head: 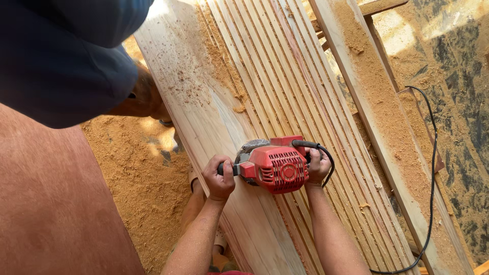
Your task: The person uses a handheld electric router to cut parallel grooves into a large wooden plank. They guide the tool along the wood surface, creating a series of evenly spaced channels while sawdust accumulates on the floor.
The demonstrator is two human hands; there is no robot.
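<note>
A red electric router (276,167) sits on a long pale wooden board (204,107) that carries several parallel grooves (285,86). My left hand (219,178) grips the tool's left side handle. On the opposite side, my right hand (318,165) holds the other handle, where the black cable (432,168) leaves the tool. The tool rests at the edge between the smooth part of the board and the grooved part.
Sawdust (142,173) covers the floor to the left, and more lies on the board and on a narrow plank (377,107) at the right. Another person in dark blue clothing (66,56) bends over the board's upper left. The cable loops down the right side.
</note>
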